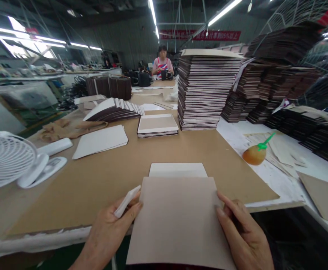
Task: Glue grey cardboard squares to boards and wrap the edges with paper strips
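A flat beige board (178, 221) is held between my two hands at the table's front edge. My left hand (113, 221) pinches its left edge with the thumb on top, and a small white strip (127, 201), perhaps folded paper or cloth, is tucked between the fingers. On the opposite side, my right hand (241, 228) grips the right edge between thumb and fingers. Beneath the board's far end, a white sheet (178, 170) lies on the tabletop, partly covered. Beyond it sits a low pile of white-faced panels (157, 124).
A tall panel stack (206, 90) stands behind to the right, with dark stacks (268, 86) further right. A white fan (6, 161) is at left, near loose white sheets (102, 141). An orange pouch-like object (254, 155) lies at right. Another person (163, 64) sits far ahead.
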`<action>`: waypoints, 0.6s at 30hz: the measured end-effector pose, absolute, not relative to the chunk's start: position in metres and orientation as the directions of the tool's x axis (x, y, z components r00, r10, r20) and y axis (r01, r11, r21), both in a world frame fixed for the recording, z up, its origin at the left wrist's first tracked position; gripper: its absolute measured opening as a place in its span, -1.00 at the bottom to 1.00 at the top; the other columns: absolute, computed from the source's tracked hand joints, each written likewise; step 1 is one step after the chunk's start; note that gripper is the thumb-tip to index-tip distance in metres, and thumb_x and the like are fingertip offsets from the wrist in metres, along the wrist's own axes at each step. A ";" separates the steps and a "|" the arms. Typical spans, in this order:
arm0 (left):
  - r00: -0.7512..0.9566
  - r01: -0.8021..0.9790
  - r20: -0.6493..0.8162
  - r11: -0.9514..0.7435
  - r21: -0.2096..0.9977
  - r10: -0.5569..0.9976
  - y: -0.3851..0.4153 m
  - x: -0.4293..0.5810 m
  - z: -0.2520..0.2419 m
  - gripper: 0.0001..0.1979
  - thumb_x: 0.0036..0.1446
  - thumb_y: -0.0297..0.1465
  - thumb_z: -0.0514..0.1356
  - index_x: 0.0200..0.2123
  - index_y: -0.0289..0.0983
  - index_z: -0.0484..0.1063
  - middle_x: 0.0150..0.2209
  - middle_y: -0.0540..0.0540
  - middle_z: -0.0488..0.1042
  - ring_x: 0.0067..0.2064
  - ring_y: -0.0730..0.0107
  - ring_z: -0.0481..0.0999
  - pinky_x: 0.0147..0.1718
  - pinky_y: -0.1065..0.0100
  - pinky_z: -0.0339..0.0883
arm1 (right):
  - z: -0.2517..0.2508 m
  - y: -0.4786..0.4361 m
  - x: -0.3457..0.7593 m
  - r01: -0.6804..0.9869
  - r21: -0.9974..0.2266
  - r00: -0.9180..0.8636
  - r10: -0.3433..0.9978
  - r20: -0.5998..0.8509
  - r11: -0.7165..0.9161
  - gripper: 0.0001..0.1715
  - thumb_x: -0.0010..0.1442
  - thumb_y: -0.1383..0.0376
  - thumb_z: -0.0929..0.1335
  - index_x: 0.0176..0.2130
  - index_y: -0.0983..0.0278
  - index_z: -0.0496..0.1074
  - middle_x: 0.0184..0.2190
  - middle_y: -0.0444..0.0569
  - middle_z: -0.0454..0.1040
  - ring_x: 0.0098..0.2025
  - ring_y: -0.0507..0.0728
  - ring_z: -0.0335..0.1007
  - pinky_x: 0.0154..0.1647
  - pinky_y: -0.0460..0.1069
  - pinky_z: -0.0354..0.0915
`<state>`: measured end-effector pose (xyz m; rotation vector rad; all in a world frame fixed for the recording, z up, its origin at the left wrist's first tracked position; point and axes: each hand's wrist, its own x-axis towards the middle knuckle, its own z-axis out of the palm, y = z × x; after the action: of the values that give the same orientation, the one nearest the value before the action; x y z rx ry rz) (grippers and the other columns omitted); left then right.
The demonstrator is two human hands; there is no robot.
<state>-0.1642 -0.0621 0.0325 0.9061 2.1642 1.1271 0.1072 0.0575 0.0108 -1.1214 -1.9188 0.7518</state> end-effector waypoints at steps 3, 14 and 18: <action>-0.520 0.417 -0.170 0.422 0.805 0.837 -0.061 -0.167 0.033 -0.60 0.09 -0.10 0.17 -0.04 -0.09 0.49 -0.12 0.04 0.57 -0.07 0.17 0.52 -0.17 0.37 0.42 | 0.014 0.061 0.107 0.479 -0.768 -0.321 0.899 0.297 0.425 -0.63 0.21 0.16 0.31 0.02 0.13 0.38 -0.40 -0.18 0.34 -0.33 0.01 0.34 -0.28 -0.15 0.27; -0.366 0.562 -0.124 0.325 0.760 0.922 -0.016 -0.187 0.034 -0.67 0.19 -0.23 0.09 0.01 -0.03 0.44 -0.20 0.04 0.54 -0.12 0.31 0.48 -0.20 0.44 0.34 | 0.014 0.130 0.087 0.614 -0.631 -0.432 0.871 0.235 0.475 -0.59 0.20 0.07 0.28 -0.04 0.21 0.42 -0.48 -0.17 0.38 -0.41 0.04 0.40 -0.38 -0.10 0.33; -0.323 0.564 -0.179 0.342 0.752 0.929 0.000 -0.190 0.037 -0.69 0.18 -0.29 0.09 -0.01 -0.06 0.46 -0.32 0.03 0.51 -0.14 0.31 0.47 -0.19 0.43 0.33 | 0.008 0.150 0.082 0.652 -0.585 -0.432 0.870 0.236 0.482 -0.53 0.15 0.01 0.29 -0.06 0.21 0.45 -0.40 -0.09 0.45 -0.36 0.09 0.44 -0.41 -0.09 0.36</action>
<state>-0.1904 0.0003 0.0369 1.3009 2.0033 0.7782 0.0822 0.1499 0.0078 -1.2556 -2.2195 0.5644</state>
